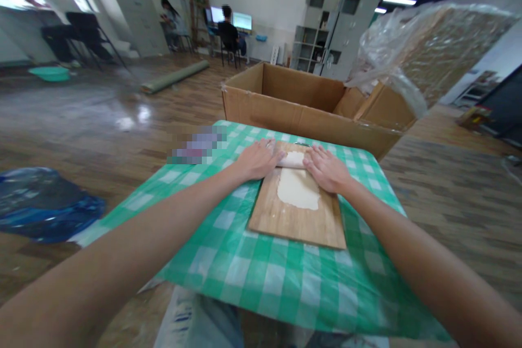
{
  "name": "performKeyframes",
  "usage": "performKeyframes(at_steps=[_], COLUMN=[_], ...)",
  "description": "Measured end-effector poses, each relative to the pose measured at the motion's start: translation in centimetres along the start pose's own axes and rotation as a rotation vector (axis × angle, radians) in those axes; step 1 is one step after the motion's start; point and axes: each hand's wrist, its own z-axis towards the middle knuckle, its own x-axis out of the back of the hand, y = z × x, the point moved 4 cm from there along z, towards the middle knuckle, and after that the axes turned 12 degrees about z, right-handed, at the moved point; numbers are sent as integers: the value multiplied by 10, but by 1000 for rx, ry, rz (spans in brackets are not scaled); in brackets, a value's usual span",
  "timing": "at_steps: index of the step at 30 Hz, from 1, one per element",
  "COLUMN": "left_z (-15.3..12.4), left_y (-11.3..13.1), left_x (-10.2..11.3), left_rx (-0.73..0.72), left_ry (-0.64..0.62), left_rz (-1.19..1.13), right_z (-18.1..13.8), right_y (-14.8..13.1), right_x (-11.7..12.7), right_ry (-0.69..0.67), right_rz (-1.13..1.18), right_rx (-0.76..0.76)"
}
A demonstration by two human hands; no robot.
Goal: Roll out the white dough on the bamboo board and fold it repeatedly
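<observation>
At the far left of the frame a crumpled blue plastic bag [43,204] is seen on the wood floor, well apart from the work. Toward the centre, a table covered in a green checked cloth [261,261] is set, its near edge running along the lower middle of the frame and its left edge falling away to open floor. The left hand [256,159] is laid flat, palm down and fingers spread, on the left end of a pale rolling pin [291,160]; nothing is clenched, the palm is simply pressed on the pin, a hold judged suited to letting it turn underneath. The pin is placed across the far end of a wooden board [296,217], which lies slightly angled on the cloth at centre frame. A flattened sheet of dough [298,189] is spread on the board just below the pin and touching it, with bare board left below it toward the near edge. The right hand [326,169] is likewise laid open and flat on the pin's right end. Behind the board, at upper centre, an open cardboard box [314,111] is stood close to the table's far edge, so little room is left beyond the pin. At upper right a plastic-wrapped bundle [428,49] is seen, blurred.
</observation>
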Motion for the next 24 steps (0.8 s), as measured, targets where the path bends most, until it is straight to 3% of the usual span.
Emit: performKeyframes(at_steps=[9,24], left_z=[-64,-128], left_y=[22,37], left_x=[27,46], left_rx=[-159,-316], left_ry=[58,81], left_rz=[55,163], right_z=[-69,-131], right_y=[-39,-89], right_x=[8,20], right_ry=[1,12], right_rz=[31,35], right_rx=[8,36])
